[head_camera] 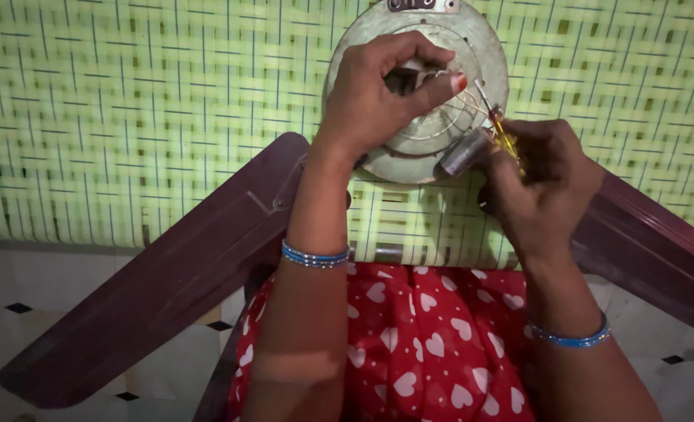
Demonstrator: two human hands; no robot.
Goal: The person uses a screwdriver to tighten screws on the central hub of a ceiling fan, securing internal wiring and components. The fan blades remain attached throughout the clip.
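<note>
A round grey ceiling-fan motor housing (472, 47) lies on a green woven mat, with dark maroon blades spreading left (167, 273) and right (651, 250). My left hand (378, 94) reaches into the open centre of the housing and pinches thin wires there between thumb and fingers. My right hand (542, 180) holds a screwdriver (497, 125) with a clear yellow handle, its metal tip pointing up at the wires. A small grey cylinder-shaped capacitor (465, 153) hangs at the housing's lower edge, just left of my right hand.
The green woven mat (128, 117) covers the upper part of the view. Pale floor tiles (42, 289) with small black diamonds show below it. Red cloth with white hearts (417, 336) covers my lap between the two blades. Blue bangles circle both wrists.
</note>
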